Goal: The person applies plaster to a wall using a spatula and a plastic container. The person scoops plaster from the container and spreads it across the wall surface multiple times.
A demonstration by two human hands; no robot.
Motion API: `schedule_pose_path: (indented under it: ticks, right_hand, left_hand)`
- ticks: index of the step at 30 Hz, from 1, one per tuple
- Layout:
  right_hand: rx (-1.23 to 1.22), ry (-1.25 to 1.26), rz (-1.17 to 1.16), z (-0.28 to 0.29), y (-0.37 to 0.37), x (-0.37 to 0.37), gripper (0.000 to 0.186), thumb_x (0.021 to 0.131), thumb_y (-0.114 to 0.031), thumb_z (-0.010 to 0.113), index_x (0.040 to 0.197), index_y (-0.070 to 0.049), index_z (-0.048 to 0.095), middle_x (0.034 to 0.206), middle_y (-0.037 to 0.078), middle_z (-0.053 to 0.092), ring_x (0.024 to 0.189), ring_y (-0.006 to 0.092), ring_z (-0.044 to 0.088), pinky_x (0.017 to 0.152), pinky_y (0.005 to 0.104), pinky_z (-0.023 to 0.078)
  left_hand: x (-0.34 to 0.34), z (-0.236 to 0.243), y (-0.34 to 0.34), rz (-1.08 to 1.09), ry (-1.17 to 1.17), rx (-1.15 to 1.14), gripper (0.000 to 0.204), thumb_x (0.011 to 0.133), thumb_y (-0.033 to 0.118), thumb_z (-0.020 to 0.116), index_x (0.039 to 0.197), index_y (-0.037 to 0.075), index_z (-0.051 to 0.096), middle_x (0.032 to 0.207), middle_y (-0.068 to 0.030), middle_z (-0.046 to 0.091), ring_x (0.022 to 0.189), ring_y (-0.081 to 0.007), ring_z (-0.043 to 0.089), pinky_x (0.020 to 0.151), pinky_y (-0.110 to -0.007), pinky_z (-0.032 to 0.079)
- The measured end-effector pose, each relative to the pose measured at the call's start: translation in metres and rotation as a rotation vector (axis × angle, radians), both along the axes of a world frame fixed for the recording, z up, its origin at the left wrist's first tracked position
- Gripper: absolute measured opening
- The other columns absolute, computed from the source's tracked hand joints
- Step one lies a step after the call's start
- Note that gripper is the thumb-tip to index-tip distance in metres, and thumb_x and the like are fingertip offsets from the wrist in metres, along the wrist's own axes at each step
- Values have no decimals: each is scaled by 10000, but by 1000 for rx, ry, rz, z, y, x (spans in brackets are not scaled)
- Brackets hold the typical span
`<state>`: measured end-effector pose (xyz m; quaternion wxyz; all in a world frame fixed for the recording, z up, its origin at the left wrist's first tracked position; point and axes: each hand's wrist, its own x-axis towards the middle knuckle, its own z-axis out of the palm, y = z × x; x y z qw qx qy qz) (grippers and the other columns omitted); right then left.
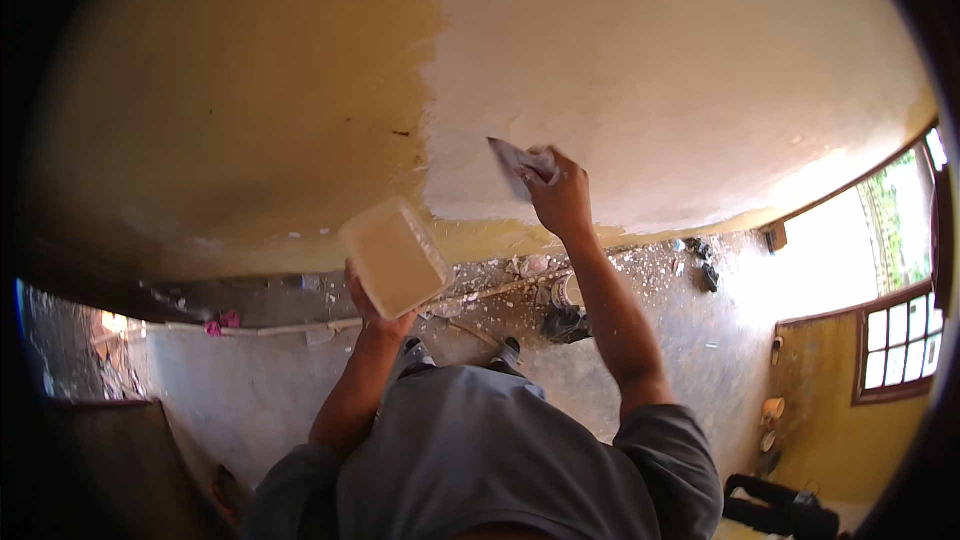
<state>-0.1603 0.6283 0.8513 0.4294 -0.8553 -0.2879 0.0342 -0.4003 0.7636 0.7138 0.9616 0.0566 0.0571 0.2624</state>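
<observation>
With fingers wrapped round its underside, my left hand [372, 302] holds up a pale rectangular tub [398, 258] in front of the wall. What lies inside the tub is too plain to make out. My right hand [558, 195] grips a putty knife [512, 162], its wide blade pointing left and up close to the wall; whether the blade touches is unclear. Behind the knife, a whitish coat [620, 80] covers the right part of the wall. Farther left, the wall [270, 90] is bare ochre yellow, and the coat's ragged edge runs down between the two.
A long pole [290, 328] lies along the floor near the wall's foot. White crumbs, a bucket [573, 290] and a dark bag [566, 324] are by my feet. A pink cloth [222, 322] sits at left. At right are a bright doorway [825, 240] and a barred window [900, 342].
</observation>
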Motion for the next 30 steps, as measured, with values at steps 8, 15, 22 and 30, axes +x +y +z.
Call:
schedule_pose_path:
  ticks: [8,15,22,30]
  right_hand:
    - [-257,206,371,-9,61,-76,662,796,-134,657,1303,116,313,984,330,641,961,424,648,815,426,522]
    - [-451,134,401,-33,74,-68,769,783,-140,605,1369,161,208,997,373,614,999,475,613,862,474,498]
    - [-375,230,374,-48,66,-70,673,796,-142,637,1332,140,343,1087,312,632,978,400,655,854,405,519]
    - [-37,962,507,-63,54,-29,792,854,-200,696,1495,-30,262,1209,280,597,1078,316,632,882,399,523]
  left_hand:
    - [34,27,-20,-65,99,-17,646,911,620,351,1432,242,401,1429,-30,447,1316,-261,433,1087,-487,351]
    - [45,24,-33,-95,150,23,752,876,668,390,1478,223,321,1452,-44,419,1325,-285,423,1096,-492,341]
    - [52,19,-36,-68,186,119,738,866,655,450,1454,219,358,1427,-59,446,1319,-275,431,1085,-479,368]
    - [56,13,-32,-116,171,136,908,763,731,557,1469,208,325,1451,-91,413,1319,-305,436,1069,-553,380]
